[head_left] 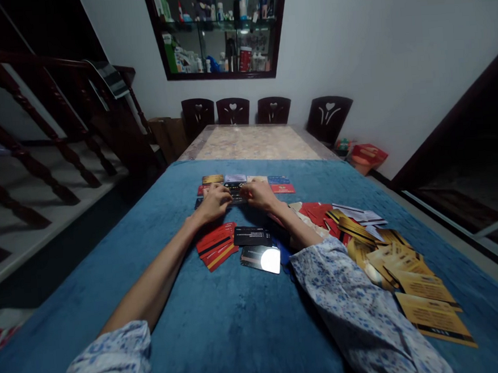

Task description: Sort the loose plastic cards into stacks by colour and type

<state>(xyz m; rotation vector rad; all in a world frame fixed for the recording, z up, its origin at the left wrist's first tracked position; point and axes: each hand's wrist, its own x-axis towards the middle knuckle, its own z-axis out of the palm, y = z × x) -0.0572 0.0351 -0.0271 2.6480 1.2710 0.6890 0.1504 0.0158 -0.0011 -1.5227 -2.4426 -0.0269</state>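
My left hand (216,200) and my right hand (258,194) are closed at opposite ends of a black card (236,197), low over a grid of cards on the blue cloth. A gold card (212,179), a pale card (235,178), a blue card (278,180) and a red card (283,189) show in its rows. My hands partly cover other cards there. Nearer to me lie fanned red cards (217,246), another black card (252,236) and a shiny grey card (258,258). Blue cards are partly hidden by my right forearm.
Gold cards (420,282) spread along the right, beside red cards (317,213) and white cards (362,215). The blue cloth (225,336) covers the near table; the stone tabletop (254,140) shows beyond. Dark chairs (233,111) stand behind, a wooden railing (35,119) at left.
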